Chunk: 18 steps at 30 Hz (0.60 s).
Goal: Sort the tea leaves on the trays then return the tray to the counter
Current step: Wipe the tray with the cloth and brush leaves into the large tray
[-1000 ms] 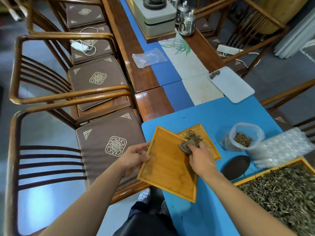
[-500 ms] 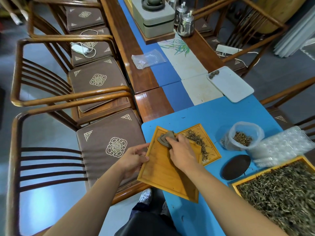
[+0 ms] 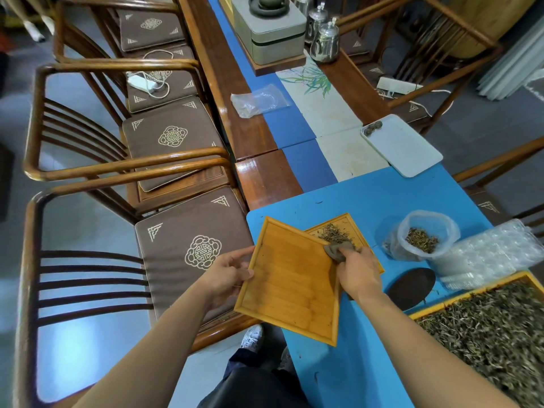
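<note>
The left hand [image 3: 228, 278] is gripping the near bamboo tray [image 3: 291, 279], already nearly bare. The right hand [image 3: 357, 267] is pinching what is probably a brush [image 3: 337, 251], pushing tea leaves [image 3: 338, 235] onto the far small tray [image 3: 353, 225]. Returning the tray is remaining.

No readable text, labels, brands or nos. anywhere; only marking is an embroidered cream round emblem w/ corner motifs on the brown fabric seat cushions [image 3: 188, 248]; ornamental, can't be read as a character.
</note>
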### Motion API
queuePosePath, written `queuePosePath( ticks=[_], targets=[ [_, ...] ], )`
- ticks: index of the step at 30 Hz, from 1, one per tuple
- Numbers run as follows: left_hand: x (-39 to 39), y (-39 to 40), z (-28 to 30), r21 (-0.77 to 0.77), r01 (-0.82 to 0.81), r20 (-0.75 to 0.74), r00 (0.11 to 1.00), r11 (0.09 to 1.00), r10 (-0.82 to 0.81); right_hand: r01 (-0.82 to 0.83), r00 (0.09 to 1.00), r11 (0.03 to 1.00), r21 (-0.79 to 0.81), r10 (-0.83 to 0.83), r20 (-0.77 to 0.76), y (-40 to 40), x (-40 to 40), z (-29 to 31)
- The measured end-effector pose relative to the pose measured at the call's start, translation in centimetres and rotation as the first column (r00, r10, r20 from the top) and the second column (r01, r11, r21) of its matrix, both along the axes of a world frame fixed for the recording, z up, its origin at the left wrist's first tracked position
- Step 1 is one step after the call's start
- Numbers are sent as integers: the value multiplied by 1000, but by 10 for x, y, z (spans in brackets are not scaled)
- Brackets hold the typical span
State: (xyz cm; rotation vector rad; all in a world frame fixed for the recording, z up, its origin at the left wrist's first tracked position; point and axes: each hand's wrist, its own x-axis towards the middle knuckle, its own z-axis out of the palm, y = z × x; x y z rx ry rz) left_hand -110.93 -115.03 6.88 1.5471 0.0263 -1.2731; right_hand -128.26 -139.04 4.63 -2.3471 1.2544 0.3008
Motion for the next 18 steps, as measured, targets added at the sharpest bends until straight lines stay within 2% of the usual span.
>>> queuePosePath(
  ticks=[2, 4, 6, 9, 14, 18],
  targets=[
    [0, -1, 1, -7, 1, -1, 1000, 1000, -1, -3, 999, 999, -34, 4, 50, 4, 5, 7],
    [1, -3, -1, -16, -4, -11, 1000, 1000, 4, -105, 987, 993, -51, 110, 113, 15, 17, 16],
    [1, -6, -2, -18, 11, -12, 1000, 1000, -11, -209, 961, 978, -27, 210, 178, 32, 33, 24],
    [-1, -11, -2, -15, 53, -5, 999, 999, -53, -237, 945, 971, 30, 223, 238, 54, 61, 28],
    [1, -16, 2, -29, 93, -26, 995, 995, -94, -280, 947, 952, 127, 252, 198, 73, 73, 30],
    [4, -19, -2, -7, 24, -63, 998, 1000, -24, -421, 901, 898, 126, 398, 170, 82, 56, 34]
  ],
)
